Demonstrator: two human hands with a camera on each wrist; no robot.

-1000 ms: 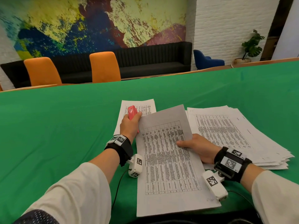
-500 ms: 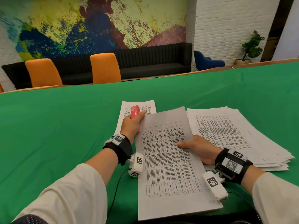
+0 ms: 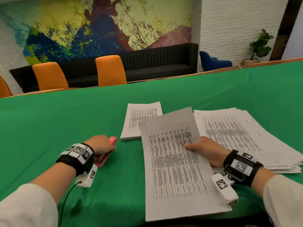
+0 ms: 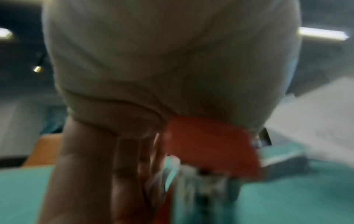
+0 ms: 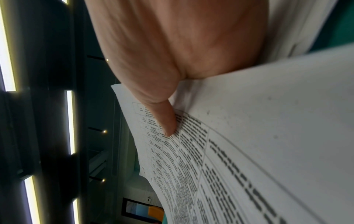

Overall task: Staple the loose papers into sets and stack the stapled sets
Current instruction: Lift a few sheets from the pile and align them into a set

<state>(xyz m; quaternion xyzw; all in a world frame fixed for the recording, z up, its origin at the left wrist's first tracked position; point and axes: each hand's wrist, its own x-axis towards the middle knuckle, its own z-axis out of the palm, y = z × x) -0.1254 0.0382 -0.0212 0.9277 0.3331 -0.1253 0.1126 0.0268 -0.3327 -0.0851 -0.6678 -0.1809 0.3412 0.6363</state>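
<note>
No word, number or brand can be read anywhere. The set of papers [image 3: 177, 163] bears a printed table of small dark text, too fine and blurred to make out, also in the right wrist view [image 5: 220, 159]. The smaller stack [image 3: 141, 120] beyond it and the loose pile [image 3: 237, 133] to its right carry the same kind of table, equally illegible. The wristbands [image 3: 241, 166] beside that set show black-and-white square marker patterns, not lettering.
</note>
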